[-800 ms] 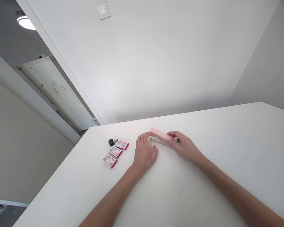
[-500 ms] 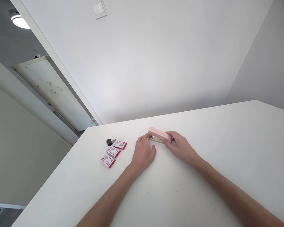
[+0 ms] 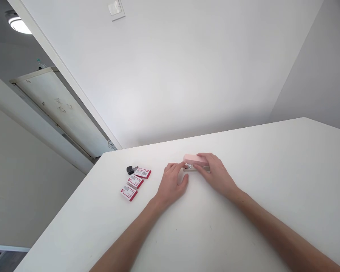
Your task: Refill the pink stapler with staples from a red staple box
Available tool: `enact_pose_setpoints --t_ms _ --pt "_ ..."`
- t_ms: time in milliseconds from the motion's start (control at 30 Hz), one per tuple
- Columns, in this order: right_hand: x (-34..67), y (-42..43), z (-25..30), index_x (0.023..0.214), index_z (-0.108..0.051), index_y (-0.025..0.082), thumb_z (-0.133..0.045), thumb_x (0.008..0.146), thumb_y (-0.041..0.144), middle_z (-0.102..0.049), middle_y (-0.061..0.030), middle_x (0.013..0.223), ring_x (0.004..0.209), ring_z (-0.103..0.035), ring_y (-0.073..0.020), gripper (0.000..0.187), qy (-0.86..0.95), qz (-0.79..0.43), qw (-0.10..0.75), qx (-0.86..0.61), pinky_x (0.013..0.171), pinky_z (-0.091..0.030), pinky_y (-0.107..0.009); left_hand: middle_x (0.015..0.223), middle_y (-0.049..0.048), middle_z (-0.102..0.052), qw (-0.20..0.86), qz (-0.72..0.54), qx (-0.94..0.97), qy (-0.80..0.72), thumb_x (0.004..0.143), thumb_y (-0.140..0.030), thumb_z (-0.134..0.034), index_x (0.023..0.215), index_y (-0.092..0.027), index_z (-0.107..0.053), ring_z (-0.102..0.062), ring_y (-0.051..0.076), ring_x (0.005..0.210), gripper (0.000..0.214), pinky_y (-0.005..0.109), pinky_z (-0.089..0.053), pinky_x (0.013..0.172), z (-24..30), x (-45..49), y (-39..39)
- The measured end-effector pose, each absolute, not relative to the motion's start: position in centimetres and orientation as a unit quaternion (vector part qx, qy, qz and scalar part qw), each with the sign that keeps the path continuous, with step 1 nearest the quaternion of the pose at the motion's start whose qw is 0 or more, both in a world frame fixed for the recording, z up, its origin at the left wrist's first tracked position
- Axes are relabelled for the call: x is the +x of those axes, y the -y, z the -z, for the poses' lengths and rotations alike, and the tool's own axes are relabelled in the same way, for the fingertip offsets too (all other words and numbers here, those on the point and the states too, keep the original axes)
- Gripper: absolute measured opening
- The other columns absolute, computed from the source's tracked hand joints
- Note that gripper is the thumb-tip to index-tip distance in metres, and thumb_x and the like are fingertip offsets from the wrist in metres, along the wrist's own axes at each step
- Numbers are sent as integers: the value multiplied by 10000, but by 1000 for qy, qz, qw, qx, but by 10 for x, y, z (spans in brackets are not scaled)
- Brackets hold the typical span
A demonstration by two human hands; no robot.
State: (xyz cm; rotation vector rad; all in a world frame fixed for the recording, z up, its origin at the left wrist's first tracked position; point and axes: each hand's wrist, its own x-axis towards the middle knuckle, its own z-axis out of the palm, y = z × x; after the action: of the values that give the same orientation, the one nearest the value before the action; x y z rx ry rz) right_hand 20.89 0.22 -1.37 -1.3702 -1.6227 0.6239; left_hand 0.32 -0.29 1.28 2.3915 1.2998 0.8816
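Three red-and-white boxes (image 3: 135,182) lie at nine o'clock from the left hand (image 3: 170,183), its thumb parted from its curved fingers, index tip at the front of the pink stapler (image 3: 193,159). At the stapler's four o'clock, the right hand (image 3: 217,174) grips its rear.

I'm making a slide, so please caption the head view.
Right hand holding a pink stapler at a white table, left hand at its other end, three small boxes nearby.
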Motion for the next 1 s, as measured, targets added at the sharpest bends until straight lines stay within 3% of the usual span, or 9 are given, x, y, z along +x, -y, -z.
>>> enact_pose_setpoints --t_ms 233,367,500,633,1000 --pt "211 -2 8 1283 -555 287 -521 1012 524 -629 -91 1366 1241 -594 -306 362 634 -333 447 -536 971 -529 -467 1197 30 -753 141 -319 830 -436 991 -187 -549 1323 -270 -602 -616 244 1162 347 470 -501 1042 -16 5 5" --pt "212 0 2 1263 -548 278 -527 1007 538 -633 -87 1343 1185 -619 -286 366 636 -384 426 -517 936 -536 -444 1086 24 -765 144 -325 819 -451 1025 -237 -534 1221 -259 -644 -637 235 1073 226 445 -512 994 -18 6 5" --pt "211 3 -2 1210 -561 285 -525 1007 536 -657 -63 1283 1108 -639 -260 325 658 -404 415 -481 888 -539 -417 1013 39 -750 165 -333 795 -479 1041 -321 -528 1049 -243 -679 -648 230 977 170 382 -549 827 -18 5 4" --pt "210 5 -4 1197 -578 296 -584 980 529 -662 -49 1268 1090 -633 -250 318 672 -398 415 -467 860 -537 -400 1036 50 -750 201 -339 774 -495 1025 -344 -546 1055 -247 -703 -651 233 993 186 309 -534 643 -17 5 5" --pt "213 4 -4 1218 -619 307 -634 944 516 -648 -52 1286 1153 -610 -265 345 656 -419 408 -478 914 -524 -421 989 30 -761 241 -342 769 -484 997 -374 -597 1010 -244 -716 -695 208 939 176 292 -526 648 -20 6 5"
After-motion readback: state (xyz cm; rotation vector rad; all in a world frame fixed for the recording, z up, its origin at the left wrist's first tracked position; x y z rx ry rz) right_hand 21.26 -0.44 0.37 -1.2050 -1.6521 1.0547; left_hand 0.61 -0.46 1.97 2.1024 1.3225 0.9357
